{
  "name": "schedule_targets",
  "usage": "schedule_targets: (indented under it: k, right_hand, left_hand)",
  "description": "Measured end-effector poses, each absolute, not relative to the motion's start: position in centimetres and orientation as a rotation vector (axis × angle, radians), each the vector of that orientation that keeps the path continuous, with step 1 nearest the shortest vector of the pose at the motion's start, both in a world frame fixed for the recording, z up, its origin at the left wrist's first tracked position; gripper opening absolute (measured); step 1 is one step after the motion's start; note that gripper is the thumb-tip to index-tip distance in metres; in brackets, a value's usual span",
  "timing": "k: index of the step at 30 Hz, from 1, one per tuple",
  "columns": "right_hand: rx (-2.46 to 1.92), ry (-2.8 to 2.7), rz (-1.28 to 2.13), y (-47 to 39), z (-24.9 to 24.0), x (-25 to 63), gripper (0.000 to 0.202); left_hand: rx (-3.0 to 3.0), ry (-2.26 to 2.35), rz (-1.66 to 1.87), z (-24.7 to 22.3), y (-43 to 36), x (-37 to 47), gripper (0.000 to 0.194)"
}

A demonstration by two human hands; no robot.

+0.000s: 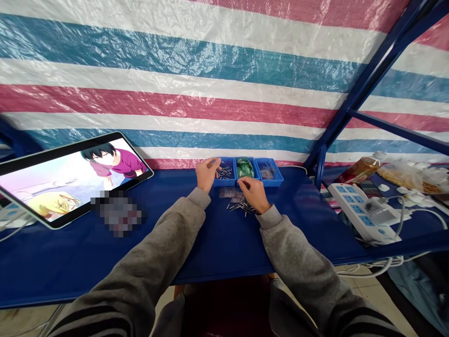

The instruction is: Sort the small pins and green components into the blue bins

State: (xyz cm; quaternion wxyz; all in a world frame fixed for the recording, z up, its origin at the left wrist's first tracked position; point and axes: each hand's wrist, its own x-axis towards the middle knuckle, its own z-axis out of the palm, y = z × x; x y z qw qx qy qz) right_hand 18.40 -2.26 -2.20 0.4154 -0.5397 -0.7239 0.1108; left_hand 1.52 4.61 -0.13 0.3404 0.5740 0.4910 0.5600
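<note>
My left hand (206, 174) is at the left side of a blue bin (229, 182) that holds several small dark, screw-like metal pieces (225, 172). Its thumb and fingers curl together over the bin's edge; whatever they hold is too small to make out. Just in front of the middle bin, which contains a green plastic bag (244, 168), my right hand (257, 194) is closed in a pinch, its contents hidden. Below it lie loose slim metal pieces (240, 206) and small clear plastic packets (229, 192). The right-hand blue bin (275, 180) contains clear packets (267, 171).
A tablet (80, 175) playing a cartoon leans at the left of the blue table (224, 252), beside a pixelated patch. To the right are a blue frame post (320, 164), a power strip (361, 210) with cables, a bottle (361, 168) and a bag of snacks (403, 178).
</note>
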Motion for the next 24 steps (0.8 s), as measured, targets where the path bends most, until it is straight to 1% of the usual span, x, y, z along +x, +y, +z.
schedule_targets:
  k: [2,3,5,6,10,13,16,19,24]
  right_hand:
    - [-1.362,-1.982,0.378,-2.2,-1.9,19.2,0.015]
    - [-1.375,-2.066,0.436,-2.2,-1.7,19.5,0.012]
    - [-1.435,-2.181,0.538,-2.2,-1.4,20.2,0.008]
    - [-1.479,-2.215,0.582,-2.2,-1.2,20.3,0.008]
    - [-1.611,-2.321,0.732,-2.3,-1.0,20.3,0.016]
    - [-1.636,-2.42,0.848,-2.3,-0.9,20.3,0.027]
    - [-1.64,-2.51,0.943,-2.7,-0.6,20.6,0.04]
    - [-1.736,-2.552,0.928,-3.2,-0.3,21.0,0.048]
    - [-1.835,-2.529,0.768,-3.6,-0.8,20.8,0.042]
  left_hand:
    - [1.626,1.238,1.478,-0.6,3.5,1.5,0.037]
    - [1.735,1.217,1.459,-1.0,2.7,1.2,0.035]
    - [2.08,1.115,1.286,-1.9,1.1,0.3,0.029]
    - [2.254,1.053,1.151,-2.4,0.5,-0.3,0.032]
    - [2.627,0.976,0.639,-3.5,-0.5,-1.9,0.038]
    - [2.706,0.972,0.423,-3.6,-0.5,-2.0,0.041]
    - [2.719,1.002,0.373,-3.5,-0.7,-1.5,0.045]
    - [2.721,1.035,0.341,-3.6,-0.8,-1.2,0.045]
    - [2.707,1.059,0.344,-4.6,-0.4,-1.4,0.039]
